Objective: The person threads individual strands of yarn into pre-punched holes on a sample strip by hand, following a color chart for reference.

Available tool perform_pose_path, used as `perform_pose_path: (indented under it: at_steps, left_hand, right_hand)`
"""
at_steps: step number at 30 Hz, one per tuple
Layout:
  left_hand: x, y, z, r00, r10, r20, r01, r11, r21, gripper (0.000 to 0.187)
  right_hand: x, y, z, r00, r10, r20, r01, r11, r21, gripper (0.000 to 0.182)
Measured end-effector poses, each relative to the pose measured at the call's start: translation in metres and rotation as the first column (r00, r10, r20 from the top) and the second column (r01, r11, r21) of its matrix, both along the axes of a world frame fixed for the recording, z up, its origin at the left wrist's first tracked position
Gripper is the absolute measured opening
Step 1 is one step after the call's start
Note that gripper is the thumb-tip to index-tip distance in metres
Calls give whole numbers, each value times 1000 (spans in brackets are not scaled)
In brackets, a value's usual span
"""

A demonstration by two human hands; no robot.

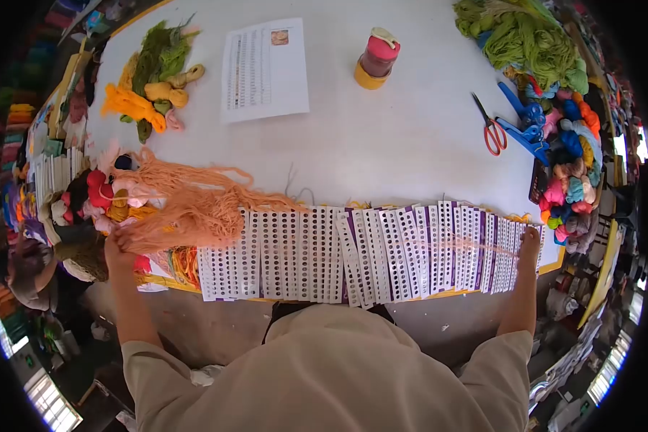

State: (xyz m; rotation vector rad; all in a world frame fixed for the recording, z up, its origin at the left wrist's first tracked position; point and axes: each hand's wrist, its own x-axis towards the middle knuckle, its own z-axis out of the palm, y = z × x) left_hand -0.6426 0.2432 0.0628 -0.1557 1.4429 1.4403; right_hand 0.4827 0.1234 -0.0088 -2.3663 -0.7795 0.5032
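A row of white punched cards with purple edges [353, 252] lies along the near table edge. A bundle of peach yarn [187, 201] rests at its left end. My left hand [117, 250] is closed on the end of that bundle. My right hand [530, 241] sits at the far right of the row, pinching a thin peach strand [475, 246] stretched across the cards.
Orange-handled scissors [491, 129], blue clips [527, 126] and piles of coloured yarn [572, 165] lie at right. A printed sheet [265, 68] and a red-lidded jar [376, 59] sit at the back. Green and orange skeins [155, 79] are at back left.
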Motion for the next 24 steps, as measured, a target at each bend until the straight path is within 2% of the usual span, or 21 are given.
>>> perform_pose_path:
  at_steps: [1,2,4,5,6,8,9,10,11,12,13,14,15,17,19,20,22,23,24]
  left_hand:
    - [-14,-4,-2,991,-12,-130,15,1000,23,20]
    - [-12,-4,5,991,-11,-133,13,1000,18,20]
    - [0,-2,33,958,126,-257,-101,989,107,24]
    - [18,2,43,963,149,-226,-118,982,145,22]
    - [45,6,50,962,148,-228,-117,983,141,22]
    - [125,13,63,895,-171,-412,222,972,80,17]
    - [205,28,71,890,-191,-413,193,980,-37,15]
    - [225,27,59,883,-410,-229,427,904,25,14]
    - [245,25,47,769,-635,-76,639,762,109,14]
    - [280,27,28,781,-620,-79,618,785,-48,15]
    - [312,30,23,702,-708,83,712,696,-90,15]
    - [342,35,11,642,-745,181,763,597,-247,16]
    - [365,34,-10,584,-772,249,804,507,-312,21]
    - [419,37,-32,544,-836,66,814,508,-282,22]
    - [440,35,-64,417,-909,-3,861,396,-319,22]
    - [448,31,-81,415,-910,-3,862,394,-319,22]
    - [461,26,-103,239,-953,-188,810,302,-502,25]
    - [463,24,-106,241,-952,-188,811,304,-500,25]
    - [464,22,-104,187,-952,-241,813,288,-506,25]
  right_hand:
    - [-15,5,32,991,-83,102,89,995,-55,24]
    - [8,-5,35,989,-52,140,58,998,-36,23]
    - [5,-4,52,935,-263,240,261,965,40,25]
    - [-5,0,60,898,-359,253,346,933,92,26]
    - [-19,5,61,897,-323,302,292,945,145,26]
    - [-71,18,40,970,-51,236,-26,950,311,29]
    - [-126,32,33,988,109,105,-137,940,313,34]
    - [-199,53,45,976,207,-68,-193,967,165,40]
    - [-247,61,39,920,332,-206,-326,943,65,37]
    - [-301,73,30,835,506,-216,-539,831,-140,31]
    - [-347,76,12,704,660,-261,-643,749,159,26]
    - [-388,83,11,628,677,-384,-679,718,155,21]
    - [-422,97,13,572,719,-393,-773,633,32,15]
    - [-470,107,-9,572,767,-292,-784,615,78,8]
    - [-495,117,-31,543,784,-300,-807,586,70,11]
    - [-500,119,-39,513,800,-310,-830,555,58,14]
    - [-500,120,-49,512,800,-313,-833,552,48,14]
    - [-499,121,-53,508,801,-317,-837,546,38,14]
    - [-498,122,-52,507,802,-317,-838,544,35,14]
